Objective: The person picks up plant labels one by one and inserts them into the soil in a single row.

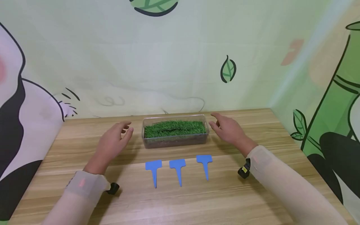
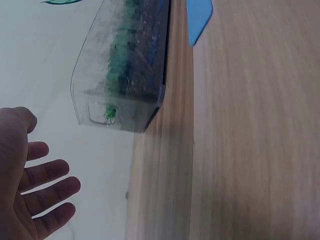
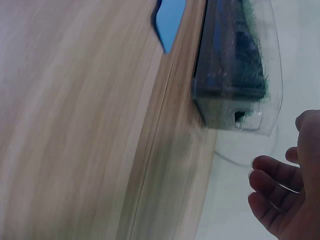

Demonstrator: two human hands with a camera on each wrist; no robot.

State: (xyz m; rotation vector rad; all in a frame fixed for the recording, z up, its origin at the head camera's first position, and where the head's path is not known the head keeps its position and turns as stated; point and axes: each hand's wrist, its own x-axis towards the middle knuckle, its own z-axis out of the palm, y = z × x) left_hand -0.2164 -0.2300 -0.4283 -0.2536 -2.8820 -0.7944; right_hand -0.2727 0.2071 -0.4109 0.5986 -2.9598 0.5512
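A clear plastic box (image 1: 172, 142) with green artificial grass (image 1: 174, 128) inside stands near the back of the table. My left hand (image 1: 113, 140) is held off its left end, fingers loosely bent and thumb apart. Just past the box's right end is my right hand (image 1: 228, 128), also loosely bent with nothing in it. Both wrist views show a gap between the hand and the box end. Three blue T-shaped plant labels lie in a row in front of the box: a left label (image 1: 153, 165), a middle label (image 1: 177, 164) and a right label (image 1: 204, 159).
The wood-grain table (image 1: 168, 206) runs back to a pale cloth wall (image 1: 174, 68) printed with leaves and cartoon figures. Another printed wall (image 1: 323, 93) borders the right side. Each wrist carries a small black camera, such as the right one (image 1: 244, 170).
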